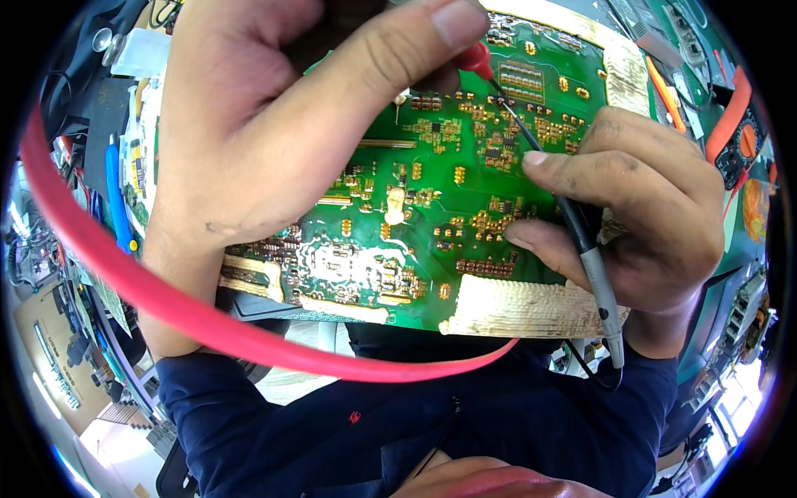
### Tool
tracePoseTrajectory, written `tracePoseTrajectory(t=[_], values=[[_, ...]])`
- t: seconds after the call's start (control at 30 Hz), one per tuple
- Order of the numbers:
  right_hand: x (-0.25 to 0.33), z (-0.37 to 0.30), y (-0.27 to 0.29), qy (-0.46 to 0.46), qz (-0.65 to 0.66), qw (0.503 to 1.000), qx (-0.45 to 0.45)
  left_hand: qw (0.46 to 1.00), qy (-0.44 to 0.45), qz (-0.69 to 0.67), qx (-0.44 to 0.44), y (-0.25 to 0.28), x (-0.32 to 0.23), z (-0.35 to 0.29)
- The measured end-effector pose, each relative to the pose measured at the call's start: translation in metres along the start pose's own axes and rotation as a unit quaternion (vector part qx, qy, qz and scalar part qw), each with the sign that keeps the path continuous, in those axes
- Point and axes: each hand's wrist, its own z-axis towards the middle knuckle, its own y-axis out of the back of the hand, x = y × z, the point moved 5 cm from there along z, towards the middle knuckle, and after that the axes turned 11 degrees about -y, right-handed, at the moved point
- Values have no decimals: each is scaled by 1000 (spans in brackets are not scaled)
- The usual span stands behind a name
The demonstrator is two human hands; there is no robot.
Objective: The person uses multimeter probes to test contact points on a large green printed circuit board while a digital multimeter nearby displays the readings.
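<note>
A green circuit board (490,195), crowded with small gold-toned components, lies under both hands. My left hand (290,124) reaches over its far left part, thumb and fingers closed around a red test probe (475,60). In my right hand (631,191) a black test probe (571,220) with a grey rear part is pinched, slanting to the far left across the board. The two probes' tips meet the same small area near the board's far middle; whether they touch a contact I cannot tell. Woven-looking cream strips (531,307) cover parts of the board's edges.
A thick red cable (249,336) arcs across the near left. At the right stands an orange and black multimeter (739,137). A blue pen-like tool (116,191) and a clear container (139,51) sit at the left. An orange stick-like tool (664,93) lies beyond the board's right edge.
</note>
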Motion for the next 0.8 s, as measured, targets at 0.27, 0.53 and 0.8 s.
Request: tracePoseTrajectory(t=[0.27,0.53,0.8], values=[[-1,-1,1,-7,-14,1000,2,1000,10,-14,-10,2,3,-1],[0,0,1,-8,-8,1000,-3,997,46,-47,-49,7,2,-4],[-1,-1,0,-16,-9,1000,-1,987,86,-96,-100,2,4,-3]])
